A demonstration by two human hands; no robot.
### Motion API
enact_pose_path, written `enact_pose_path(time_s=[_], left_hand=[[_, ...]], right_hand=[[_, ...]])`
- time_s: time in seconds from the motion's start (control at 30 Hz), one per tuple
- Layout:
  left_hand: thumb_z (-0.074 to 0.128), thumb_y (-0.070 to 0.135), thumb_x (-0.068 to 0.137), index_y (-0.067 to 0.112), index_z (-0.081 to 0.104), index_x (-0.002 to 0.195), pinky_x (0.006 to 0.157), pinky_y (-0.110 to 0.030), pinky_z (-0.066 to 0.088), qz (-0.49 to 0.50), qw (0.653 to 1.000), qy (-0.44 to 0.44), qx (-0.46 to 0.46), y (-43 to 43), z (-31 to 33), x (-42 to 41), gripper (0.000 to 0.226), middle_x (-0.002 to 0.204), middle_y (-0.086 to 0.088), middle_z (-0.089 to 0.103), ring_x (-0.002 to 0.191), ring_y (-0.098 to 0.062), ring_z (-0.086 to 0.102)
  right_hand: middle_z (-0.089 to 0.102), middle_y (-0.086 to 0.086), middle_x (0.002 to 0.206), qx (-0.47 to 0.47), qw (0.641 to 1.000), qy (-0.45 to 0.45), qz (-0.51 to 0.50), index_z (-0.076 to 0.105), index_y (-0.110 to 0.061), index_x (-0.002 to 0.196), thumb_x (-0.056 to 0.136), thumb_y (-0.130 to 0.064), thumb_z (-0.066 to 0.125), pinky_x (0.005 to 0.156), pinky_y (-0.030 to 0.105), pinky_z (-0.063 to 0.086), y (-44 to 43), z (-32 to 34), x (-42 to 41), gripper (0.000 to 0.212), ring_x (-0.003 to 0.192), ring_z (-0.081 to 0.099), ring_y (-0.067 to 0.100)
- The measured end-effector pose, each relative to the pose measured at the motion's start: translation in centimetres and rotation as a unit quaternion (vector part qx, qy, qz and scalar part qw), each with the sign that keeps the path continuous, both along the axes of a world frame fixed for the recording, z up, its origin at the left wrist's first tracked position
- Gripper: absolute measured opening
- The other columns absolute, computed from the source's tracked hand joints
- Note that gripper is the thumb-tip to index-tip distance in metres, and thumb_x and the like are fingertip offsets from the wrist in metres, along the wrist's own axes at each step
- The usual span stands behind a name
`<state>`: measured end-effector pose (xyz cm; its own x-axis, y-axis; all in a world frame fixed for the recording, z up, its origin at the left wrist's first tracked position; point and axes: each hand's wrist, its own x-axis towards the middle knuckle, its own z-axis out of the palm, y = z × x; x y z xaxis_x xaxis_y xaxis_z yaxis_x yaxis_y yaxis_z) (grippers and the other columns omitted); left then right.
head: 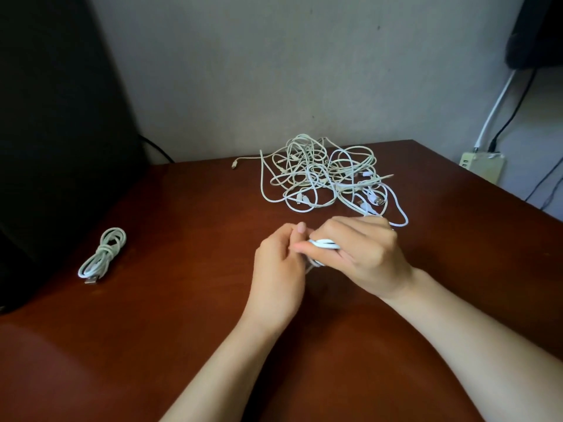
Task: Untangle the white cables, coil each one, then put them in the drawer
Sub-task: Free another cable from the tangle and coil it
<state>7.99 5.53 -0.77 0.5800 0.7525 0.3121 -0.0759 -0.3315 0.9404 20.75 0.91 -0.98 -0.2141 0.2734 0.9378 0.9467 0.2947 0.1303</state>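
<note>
A tangle of white cables [323, 175] lies on the far middle of the brown table [182, 315]. One coiled white cable [102, 254] with a USB plug rests at the table's left. In front of the tangle, my left hand [278, 269] and my right hand [365, 254] meet around a small white cable bundle [324, 244]. My right hand's fingers curl round the bundle; my left hand's thumb and fingers pinch its left end. Most of the bundle is hidden by the hands. No drawer is in view.
A large dark object [54, 132] stands at the table's left edge against the wall. To the right, beyond the table's corner, a power strip [483, 167] hangs with black and white cords [499, 117] running up the wall.
</note>
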Motion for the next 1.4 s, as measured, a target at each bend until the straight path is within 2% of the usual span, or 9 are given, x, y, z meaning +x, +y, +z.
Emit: enact_pose_path(time_s=[0.13, 0.27, 0.4, 0.63, 0.7, 0.8, 0.93, 1.1, 1.4], left_hand=[[0.033, 0.019, 0.104, 0.016, 0.053, 0.064, 0.054, -0.017, 0.035, -0.002, 1.000, 0.001, 0.011, -0.5, 0.0, 0.1, 0.045, 0.052, 0.013, 0.057, 0.051, 0.002, 0.047], [0.036, 0.006, 0.100, 0.000, 0.061, 0.084, 0.056, -0.008, 0.039, -0.073, 0.996, -0.018, -0.046, -0.4, 0.2, 0.2, 0.030, 0.067, 0.003, 0.064, 0.055, 0.002, 0.055], [0.038, 0.014, 0.102, -0.004, 0.057, 0.097, 0.054, -0.007, 0.035, -0.117, 0.990, -0.021, -0.069, -0.5, 0.0, 0.5, 0.026, 0.074, 0.001, 0.062, 0.052, 0.004, 0.050], [0.041, 0.010, 0.101, -0.008, 0.053, 0.106, 0.060, -0.007, 0.040, -0.137, 0.981, -0.027, -0.132, -0.3, 0.1, 0.5, 0.023, 0.079, -0.006, 0.062, 0.059, 0.003, 0.056], [0.046, 0.013, 0.100, -0.007, 0.054, 0.105, 0.067, -0.012, 0.044, -0.118, 0.982, -0.037, -0.145, 0.0, 0.1, 0.6, 0.022, 0.085, -0.011, 0.064, 0.068, -0.003, 0.060], [0.056, 0.027, 0.086, -0.002, 0.058, 0.102, 0.089, -0.038, 0.046, -0.083, 0.980, -0.067, -0.169, 0.5, 0.4, 0.6, 0.033, 0.098, -0.024, 0.066, 0.091, -0.023, 0.061], [0.056, 0.029, 0.082, 0.004, 0.060, 0.103, 0.098, -0.055, 0.042, -0.064, 0.977, -0.087, -0.181, 0.9, 0.3, 0.4, 0.032, 0.102, -0.024, 0.066, 0.096, -0.031, 0.059], [0.050, 0.017, 0.097, 0.011, 0.057, 0.093, 0.068, -0.025, 0.042, -0.069, 0.985, -0.093, -0.128, 1.4, -0.4, 0.5, 0.010, 0.090, -0.009, 0.062, 0.078, -0.014, 0.055], [0.048, 0.017, 0.099, 0.014, 0.058, 0.101, 0.073, -0.026, 0.040, -0.040, 0.997, -0.043, -0.046, 1.9, -1.0, 0.5, 0.010, 0.083, 0.005, 0.063, 0.074, -0.007, 0.053]], right_hand=[[0.054, 0.002, 0.051, -0.021, 0.999, 0.044, 0.016, 0.061, 0.000, 0.057, 0.090, -0.023, 0.065, 0.047, 0.024, 0.039, 0.2, 0.0, -0.1, 0.040, 0.043, 0.047, 0.021], [0.059, 0.003, 0.056, -0.037, 0.992, 0.121, 0.018, 0.062, 0.000, 0.062, 0.092, -0.032, 0.059, 0.051, 0.021, 0.041, 0.3, 0.1, 0.3, 0.044, 0.049, 0.049, 0.015], [0.058, 0.002, 0.055, -0.089, 0.978, 0.188, 0.016, 0.060, -0.001, 0.066, 0.088, -0.033, 0.060, 0.052, 0.011, 0.035, 0.2, 0.2, 0.6, 0.039, 0.052, 0.047, 0.011], [0.044, -0.010, 0.043, -0.191, 0.915, 0.352, 0.047, 0.051, -0.014, 0.062, 0.093, -0.028, 0.057, 0.044, 0.008, 0.029, 0.2, 1.2, 0.2, 0.035, 0.038, 0.045, 0.001], [0.048, -0.003, 0.043, -0.238, 0.884, 0.397, 0.067, 0.053, -0.013, 0.061, 0.094, -0.030, 0.055, 0.042, 0.014, 0.034, 0.1, 1.6, 0.2, 0.037, 0.036, 0.047, 0.004], [0.062, 0.005, 0.056, -0.279, 0.854, 0.427, 0.099, 0.065, -0.015, 0.073, 0.090, -0.022, 0.062, 0.046, 0.018, 0.042, 0.0, 2.0, 0.4, 0.019, 0.044, 0.054, 0.009], [0.071, 0.001, 0.075, -0.263, 0.831, 0.470, 0.142, 0.069, -0.022, 0.083, 0.086, -0.007, 0.066, 0.058, 0.018, 0.051, 0.0, 2.3, 0.2, 0.016, 0.065, 0.065, 0.009], [0.070, 0.003, 0.078, -0.270, 0.781, 0.535, 0.175, 0.069, -0.016, 0.087, 0.088, 0.001, 0.060, 0.065, 0.022, 0.055, 0.0, 3.0, -0.3, 0.019, 0.069, 0.065, 0.007], [0.070, 0.003, 0.082, -0.345, 0.730, 0.576, 0.126, 0.069, -0.020, 0.087, 0.094, -0.007, 0.052, 0.080, 0.037, 0.056, 0.1, 2.5, -0.4, 0.023, 0.076, 0.068, 0.015]])
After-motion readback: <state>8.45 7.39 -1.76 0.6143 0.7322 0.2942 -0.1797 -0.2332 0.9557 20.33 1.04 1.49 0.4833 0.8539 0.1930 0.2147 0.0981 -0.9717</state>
